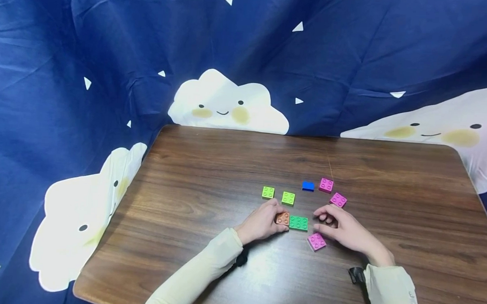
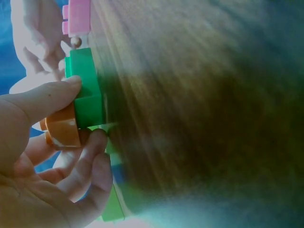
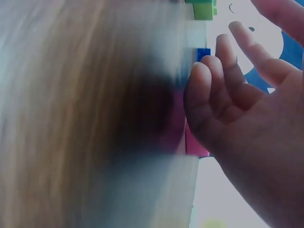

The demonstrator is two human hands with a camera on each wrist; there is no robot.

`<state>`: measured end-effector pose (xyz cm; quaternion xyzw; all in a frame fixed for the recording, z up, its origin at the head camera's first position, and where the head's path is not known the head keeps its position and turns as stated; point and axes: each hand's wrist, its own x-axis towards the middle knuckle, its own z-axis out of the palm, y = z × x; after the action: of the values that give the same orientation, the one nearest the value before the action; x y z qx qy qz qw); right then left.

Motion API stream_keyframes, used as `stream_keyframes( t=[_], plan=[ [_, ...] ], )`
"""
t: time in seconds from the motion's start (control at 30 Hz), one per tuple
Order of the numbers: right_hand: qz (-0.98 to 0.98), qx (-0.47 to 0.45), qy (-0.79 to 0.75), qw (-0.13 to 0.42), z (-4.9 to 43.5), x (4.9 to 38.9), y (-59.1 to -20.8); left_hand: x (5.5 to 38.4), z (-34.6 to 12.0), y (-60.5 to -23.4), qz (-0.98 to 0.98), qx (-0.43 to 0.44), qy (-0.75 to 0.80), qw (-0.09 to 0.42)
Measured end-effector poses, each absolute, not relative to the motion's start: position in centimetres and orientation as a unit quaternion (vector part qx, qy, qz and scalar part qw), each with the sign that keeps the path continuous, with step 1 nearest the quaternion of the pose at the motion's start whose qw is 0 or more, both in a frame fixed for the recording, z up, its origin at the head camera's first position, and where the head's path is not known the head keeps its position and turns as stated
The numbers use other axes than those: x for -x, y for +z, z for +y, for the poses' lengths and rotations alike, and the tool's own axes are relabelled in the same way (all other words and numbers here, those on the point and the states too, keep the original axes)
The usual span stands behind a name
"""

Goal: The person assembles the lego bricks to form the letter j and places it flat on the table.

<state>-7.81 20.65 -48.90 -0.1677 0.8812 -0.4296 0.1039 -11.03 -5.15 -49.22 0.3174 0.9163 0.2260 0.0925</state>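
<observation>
Carefully, I start at the left hand: its thumb and fingers are curled round the orange brick, which appears to touch the left end of the green brick. I can't tell whether the two are joined or merely side by side. In the left wrist view the thumb tip overlaps the green brick, so a small twist of that grip could drag both askew. The right hand holds nothing, fingers loosely curved with a gap to the thumb, just off the green brick's right end. Brought in too low, I think its thumb could clip the near pink brick and spin it. Its knuckles sit close to another pink brick, equally easy to bump. Further out, the left lime brick stands just beyond the left knuckles; a careless lift might shove it across the surface.
</observation>
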Motion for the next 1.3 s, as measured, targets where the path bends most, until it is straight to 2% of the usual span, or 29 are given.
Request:
stream_keyframes(
  t=[0.57,0.77,1.0,1.3],
  plan=[
    [0.891,0.250,-0.359,0.120,21.2,6.3,-49.6,11.0,-5.1,-49.0,0.916,-0.323,0.220,0.094],
    [0.891,0.255,-0.357,0.114,20.9,6.2,-49.6,11.0,-5.1,-49.0,0.916,-0.325,0.218,0.091],
    [0.899,0.234,-0.345,0.132,20.7,6.3,-49.3,11.1,-5.1,-48.9,0.916,-0.322,0.219,0.097],
    [0.899,0.239,-0.348,0.113,20.8,6.4,-49.5,11.2,-5.0,-49.0,0.915,-0.324,0.219,0.099]
  ],
)
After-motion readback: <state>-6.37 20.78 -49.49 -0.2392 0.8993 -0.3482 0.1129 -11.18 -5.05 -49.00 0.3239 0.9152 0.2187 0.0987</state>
